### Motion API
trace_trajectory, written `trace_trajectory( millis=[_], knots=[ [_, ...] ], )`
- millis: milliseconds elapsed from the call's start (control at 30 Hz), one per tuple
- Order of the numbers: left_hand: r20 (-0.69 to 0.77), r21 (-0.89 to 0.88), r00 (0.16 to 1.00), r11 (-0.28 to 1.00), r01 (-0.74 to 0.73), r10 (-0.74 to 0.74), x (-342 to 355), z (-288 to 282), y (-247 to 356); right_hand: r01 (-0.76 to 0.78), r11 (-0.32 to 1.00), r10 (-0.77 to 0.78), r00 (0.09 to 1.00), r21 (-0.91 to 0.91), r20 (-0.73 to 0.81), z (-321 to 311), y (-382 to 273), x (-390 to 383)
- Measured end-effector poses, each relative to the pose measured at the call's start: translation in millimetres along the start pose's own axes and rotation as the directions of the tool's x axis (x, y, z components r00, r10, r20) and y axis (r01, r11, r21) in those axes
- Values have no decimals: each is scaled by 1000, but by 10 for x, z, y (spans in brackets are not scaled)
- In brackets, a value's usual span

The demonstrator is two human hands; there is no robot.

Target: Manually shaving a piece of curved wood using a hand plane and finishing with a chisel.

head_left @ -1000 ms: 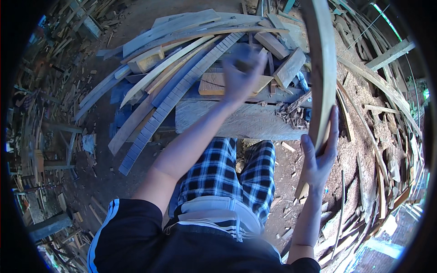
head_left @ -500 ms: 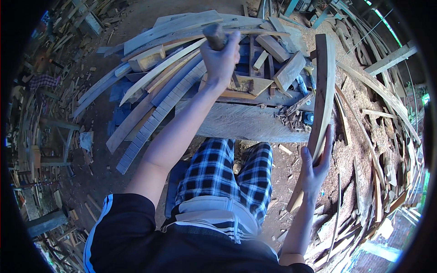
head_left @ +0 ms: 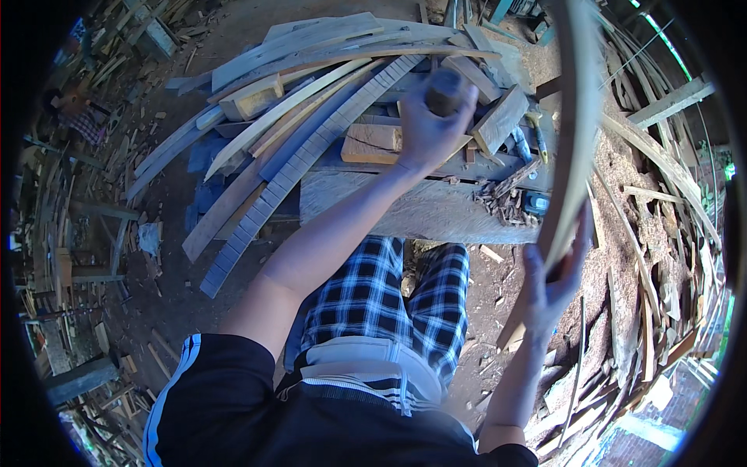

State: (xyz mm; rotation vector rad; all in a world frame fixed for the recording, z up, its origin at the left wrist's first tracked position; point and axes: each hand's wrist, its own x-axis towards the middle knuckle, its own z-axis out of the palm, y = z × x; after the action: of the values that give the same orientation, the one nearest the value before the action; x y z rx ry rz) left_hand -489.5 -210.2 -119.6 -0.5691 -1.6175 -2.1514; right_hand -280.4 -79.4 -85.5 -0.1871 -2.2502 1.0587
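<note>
My left hand (head_left: 432,136) is closed around a tool with a thick, dark, round-ended handle (head_left: 445,92), held above the workbench; its lower part is hidden beneath the hand. My right hand (head_left: 556,284) grips the lower part of a long curved wooden board (head_left: 574,148), thumb on one side and fingers on the other. The board rises steeply past the bench's right end, its upper end blurred at the top of the view. Left of the tool lies a cut wooden block (head_left: 372,144) on the bench.
The bench's thick front beam (head_left: 381,208) lies before my knees. Curved planks and a strip with many crosswise cuts (head_left: 257,210) spread leftward. Wood chips (head_left: 506,191) and a small blue tool (head_left: 536,202) sit at the right. Another person (head_left: 82,117) is at far left.
My left hand has moved right with the dark-handled tool, uncovering the wooden block and more of the cut strip. The curved board in my right hand has shifted right and up.
</note>
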Motion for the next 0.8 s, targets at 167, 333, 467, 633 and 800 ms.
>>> trace_trajectory(
  millis=[167, 333, 467, 633, 800],
  knots=[
    [114, 37, 982, 988, -153, 148, -156, 214, 41, -30, 975, 71, 981, 220, -181, -36, -339, 198],
    [234, 160, 971, 984, -85, 45, -351, 195, -41, 108, 989, -86, 976, -104, 201, 98, -212, 214],
    [258, 147, 957, 974, -172, 130, -334, 258, -62, 154, 987, -158, 980, -41, -122, 5, -223, 219],
    [209, 134, 975, 985, -106, 76, -376, 243, -58, 151, 981, -127, 974, -119, 190, 166, -212, 167],
    [116, -4, 992, 999, -43, 43, -158, 93, 17, 229, 960, -216, 972, -163, 96, 150, -109, 90]
  ],
)
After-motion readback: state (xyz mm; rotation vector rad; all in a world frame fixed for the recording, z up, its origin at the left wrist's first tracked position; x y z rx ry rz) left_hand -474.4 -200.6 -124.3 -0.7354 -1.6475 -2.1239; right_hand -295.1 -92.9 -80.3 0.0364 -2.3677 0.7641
